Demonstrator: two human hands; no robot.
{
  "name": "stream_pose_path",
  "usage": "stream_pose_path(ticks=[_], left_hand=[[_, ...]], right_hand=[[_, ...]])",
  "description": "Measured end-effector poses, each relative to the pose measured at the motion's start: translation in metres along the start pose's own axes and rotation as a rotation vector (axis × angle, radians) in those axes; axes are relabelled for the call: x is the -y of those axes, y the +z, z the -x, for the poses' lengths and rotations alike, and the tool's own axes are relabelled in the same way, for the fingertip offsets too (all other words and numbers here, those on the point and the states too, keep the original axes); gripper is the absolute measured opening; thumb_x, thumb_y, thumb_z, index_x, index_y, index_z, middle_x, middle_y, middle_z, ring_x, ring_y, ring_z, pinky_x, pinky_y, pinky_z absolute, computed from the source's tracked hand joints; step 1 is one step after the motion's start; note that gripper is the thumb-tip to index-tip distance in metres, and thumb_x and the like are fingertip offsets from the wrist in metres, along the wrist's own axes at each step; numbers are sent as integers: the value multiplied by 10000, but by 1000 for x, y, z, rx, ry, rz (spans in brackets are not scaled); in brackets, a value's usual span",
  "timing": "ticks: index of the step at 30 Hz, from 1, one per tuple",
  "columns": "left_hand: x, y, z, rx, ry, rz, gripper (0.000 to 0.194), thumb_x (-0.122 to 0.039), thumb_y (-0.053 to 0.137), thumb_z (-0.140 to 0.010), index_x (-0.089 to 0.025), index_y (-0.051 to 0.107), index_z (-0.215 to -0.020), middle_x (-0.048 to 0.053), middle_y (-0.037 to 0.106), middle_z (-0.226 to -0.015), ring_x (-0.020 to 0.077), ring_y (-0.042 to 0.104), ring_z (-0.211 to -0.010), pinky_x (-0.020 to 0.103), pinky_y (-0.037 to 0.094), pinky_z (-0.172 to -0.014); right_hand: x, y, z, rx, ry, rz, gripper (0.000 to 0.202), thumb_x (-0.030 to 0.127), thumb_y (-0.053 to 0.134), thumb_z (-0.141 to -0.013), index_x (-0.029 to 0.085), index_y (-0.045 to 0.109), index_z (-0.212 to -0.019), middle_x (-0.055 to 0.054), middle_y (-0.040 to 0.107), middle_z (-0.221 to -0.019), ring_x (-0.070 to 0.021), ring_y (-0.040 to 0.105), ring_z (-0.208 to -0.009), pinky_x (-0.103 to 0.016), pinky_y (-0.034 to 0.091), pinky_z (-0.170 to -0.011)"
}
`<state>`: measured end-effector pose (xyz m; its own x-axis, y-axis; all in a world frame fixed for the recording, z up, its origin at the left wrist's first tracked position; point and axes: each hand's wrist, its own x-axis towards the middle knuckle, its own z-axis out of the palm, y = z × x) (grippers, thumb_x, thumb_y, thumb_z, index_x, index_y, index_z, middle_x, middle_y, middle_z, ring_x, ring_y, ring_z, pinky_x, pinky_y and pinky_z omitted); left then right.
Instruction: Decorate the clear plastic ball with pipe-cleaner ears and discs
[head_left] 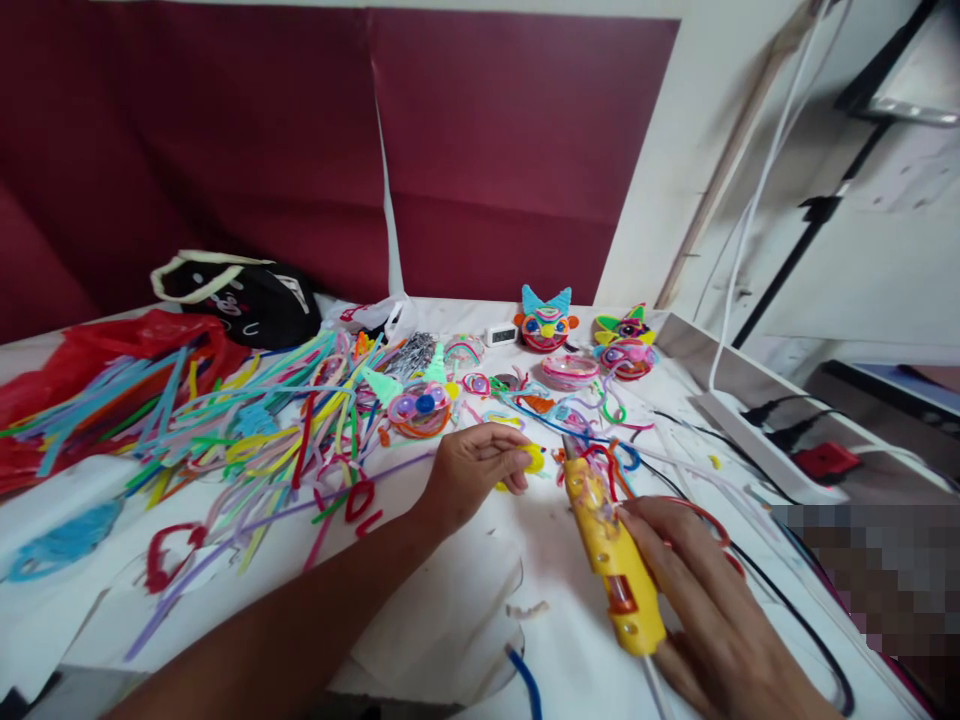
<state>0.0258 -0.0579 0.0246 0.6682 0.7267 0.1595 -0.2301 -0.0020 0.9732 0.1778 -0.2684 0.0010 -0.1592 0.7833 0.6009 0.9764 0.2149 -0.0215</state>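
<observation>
Near the middle of the table, my left hand pinches a small yellow piece between thumb and fingers. To its right, my right hand is closed around a yellow glue gun, whose metal nozzle points up and left, a short way from the yellow piece. Beyond my hands lies a pipe-cleaner face with light green horns and a blue nose. Further back stands a finished-looking face with blue ears, beside another colourful one.
Many loose pipe cleaners spread over the left side of the white table. A black bag and red plastic lie behind them. A power strip and cables run along the right edge. A small clock stands at the back.
</observation>
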Motion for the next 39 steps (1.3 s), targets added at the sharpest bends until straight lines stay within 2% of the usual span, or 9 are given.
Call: stream_pose_path(ticks=[5, 8, 14, 21, 24, 28, 34, 39], left_hand=[[-1, 0, 0, 26, 14, 18, 238, -285, 799, -672, -124, 683, -804, -9, 675, -534, 99, 609, -464, 201, 525, -479], [-2, 0, 1, 33, 14, 25, 252, -292, 808, -665, -123, 683, -805, -10, 672, -529, 102, 612, -464, 203, 530, -479], [-2, 1, 2, 45, 11, 32, 273, -300, 822, -647, -119, 683, -796, -11, 665, -519, 105, 611, -458, 210, 535, -475], [-1, 2, 3, 51, 33, 26, 238, -273, 809, -664, -118, 683, -795, -11, 669, -537, 97, 611, -460, 198, 529, -479], [-1, 2, 3, 51, 38, 29, 222, -257, 803, -668, -120, 682, -794, -12, 670, -541, 95, 609, -457, 195, 526, -475], [-1, 2, 3, 50, 39, 38, 190, -228, 787, -674, -121, 684, -794, -12, 673, -545, 95, 614, -461, 191, 523, -472], [0, 3, 4, 43, 43, 23, 165, -195, 773, -675, -117, 689, -794, -13, 671, -540, 94, 614, -456, 189, 525, -474], [0, 4, 4, 40, 44, 26, 155, -179, 776, -671, -115, 687, -780, -12, 676, -551, 90, 618, -456, 182, 524, -472]], right_hand=[[5, -1, -1, 16, -2, -4, 566, 268, 414, -984, 145, 282, -1520, -158, 441, -1393, -276, 388, -1358, -323, 436, -1068], [8, -2, -2, 31, 52, -83, 549, 253, 427, -982, 181, 295, -1510, -143, 446, -1404, -262, 440, -1335, -303, 465, -1039], [8, 1, 2, 48, 141, -230, 573, 136, 465, -951, 222, 305, -1495, -144, 471, -1392, -280, 496, -1308, -359, 464, -1031], [5, 3, 3, 34, 132, -288, 555, 261, 520, -951, 176, 353, -1473, -177, 495, -1371, -321, 517, -1274, -411, 474, -998], [6, 1, 1, 6, 149, -289, 513, 247, 515, -956, 182, 398, -1451, -169, 548, -1334, -312, 554, -1242, -395, 504, -967], [5, 0, -2, -29, 142, -306, 495, 305, 541, -953, 181, 449, -1423, -167, 591, -1292, -311, 602, -1185, -384, 540, -918], [5, 6, -1, -20, 167, -284, 461, 216, 489, -971, 191, 428, -1427, -160, 589, -1278, -292, 607, -1174, -386, 545, -908], [5, 3, 0, 11, 147, -297, 483, 251, 493, -972, 187, 405, -1442, -171, 568, -1309, -303, 584, -1209, -399, 542, -923]])
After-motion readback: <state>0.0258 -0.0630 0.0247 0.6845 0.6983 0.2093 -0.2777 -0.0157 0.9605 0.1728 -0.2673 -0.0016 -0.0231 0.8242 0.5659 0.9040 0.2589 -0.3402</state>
